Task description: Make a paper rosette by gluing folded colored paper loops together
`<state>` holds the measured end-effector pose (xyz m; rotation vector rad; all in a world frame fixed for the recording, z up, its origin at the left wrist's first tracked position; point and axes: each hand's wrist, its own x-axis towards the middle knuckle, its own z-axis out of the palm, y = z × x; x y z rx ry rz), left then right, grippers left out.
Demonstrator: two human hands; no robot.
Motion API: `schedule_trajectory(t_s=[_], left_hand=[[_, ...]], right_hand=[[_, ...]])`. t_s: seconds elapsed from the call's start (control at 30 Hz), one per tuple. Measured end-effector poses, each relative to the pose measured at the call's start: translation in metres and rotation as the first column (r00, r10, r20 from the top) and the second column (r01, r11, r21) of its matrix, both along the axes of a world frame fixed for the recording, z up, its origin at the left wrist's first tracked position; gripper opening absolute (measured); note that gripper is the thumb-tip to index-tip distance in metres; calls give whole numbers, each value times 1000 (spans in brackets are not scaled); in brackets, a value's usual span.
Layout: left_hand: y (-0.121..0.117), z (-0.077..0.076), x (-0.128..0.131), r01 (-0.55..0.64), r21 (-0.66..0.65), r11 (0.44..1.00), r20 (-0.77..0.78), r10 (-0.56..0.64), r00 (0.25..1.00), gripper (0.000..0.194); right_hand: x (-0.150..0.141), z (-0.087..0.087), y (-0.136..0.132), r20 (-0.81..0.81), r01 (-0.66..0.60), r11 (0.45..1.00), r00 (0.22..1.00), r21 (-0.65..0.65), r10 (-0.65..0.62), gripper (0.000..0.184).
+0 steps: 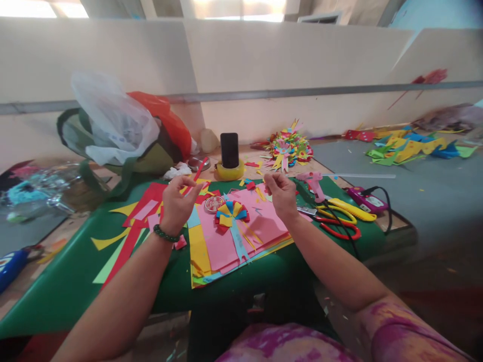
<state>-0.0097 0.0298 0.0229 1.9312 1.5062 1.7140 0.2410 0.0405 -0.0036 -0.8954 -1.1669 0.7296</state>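
My left hand (180, 203), a green bead bracelet on its wrist, pinches a narrow red strip of paper (201, 168) that slants up past the fingertips. My right hand (282, 195) is closed in a pinch over the right side of the pink sheets; a speck of red shows at its fingertips, too small to name. Between the hands, a paper rosette (229, 215) in yellow, blue and red, with a light blue tail (238, 241), lies on the pink paper stack (217, 251). A round reel or tin (214, 203) touches its upper left.
To the right lie a pink glue gun (315, 186) with a clear stick, scissors (335, 218) and a purple device (368, 200). A phone (229, 150) stands in a yellow holder (230, 172). Paper flowers (289, 148) and a bag (151, 163) are behind; cut strips (126, 251) lie left.
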Motion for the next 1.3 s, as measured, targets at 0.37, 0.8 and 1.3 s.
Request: schedule_trajectory(t_s=[0.37,0.8,1.3], left_hand=[[16,-3,-19,-76,-52,996,184,84,979,22],[11,13,-13,-136,-44,990,351,143,925,21],[17,9,-20,-117,-50,992,339,127,932,16]], right_hand=[[1,-5,3,16,23,1000,1000,6,-23,45],[-1,-3,-1,24,55,997,998,52,-57,44],[-1,-4,0,-71,17,999,997,50,-13,44]])
